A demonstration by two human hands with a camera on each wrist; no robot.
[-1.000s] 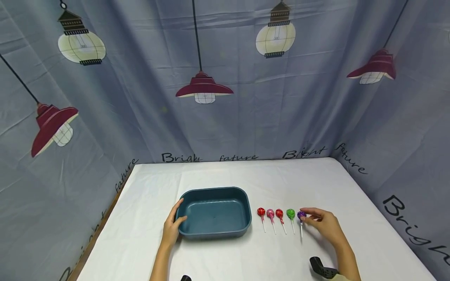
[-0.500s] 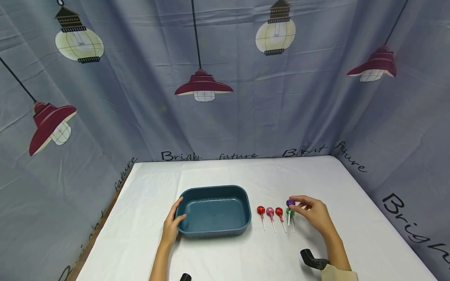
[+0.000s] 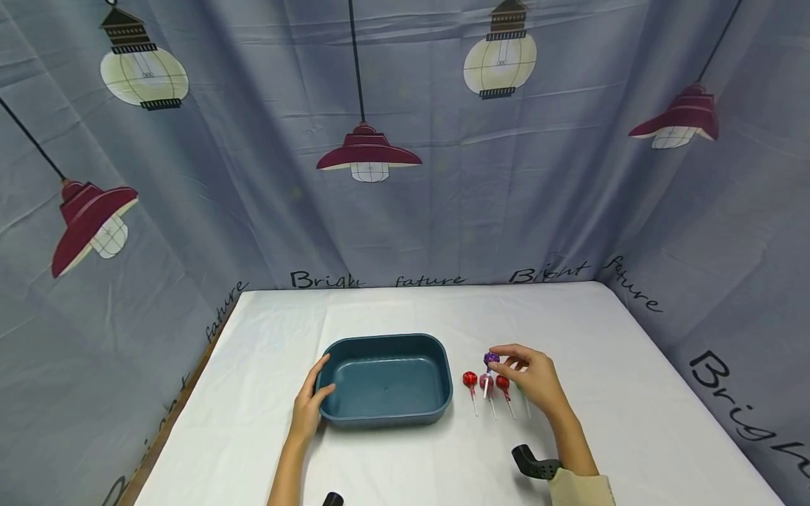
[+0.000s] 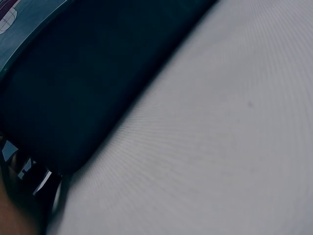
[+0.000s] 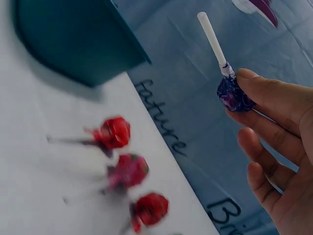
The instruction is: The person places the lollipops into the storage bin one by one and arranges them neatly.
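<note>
Between thumb and fingers my right hand (image 3: 530, 374) pinches a purple lollipop (image 5: 234, 95) by its wrapped head, its white stick pointing away from the hand. It is held up above the row of lollipops on the table. My left hand (image 3: 307, 409) grips the left side of a dark teal rectangular bin (image 3: 386, 424), thumb over the rim and fingers along the outside. Below the right hand lie a red lollipop (image 3: 470, 379), a pink lollipop (image 5: 128, 171) and a second red lollipop (image 5: 151, 209). A green lollipop (image 3: 524, 402) is mostly hidden behind the right hand.
A white cloth covers the table (image 3: 392, 471). Grey-blue curtains (image 3: 405, 232) with printed lamps and lettering surround it at the back and sides. A black wrist-worn device (image 3: 534, 464) sits by the right forearm.
The right hand has lifted the purple lollipop from the right end of the row and carried it left, over the green one and toward the bin. The left hand and bin stay put.
</note>
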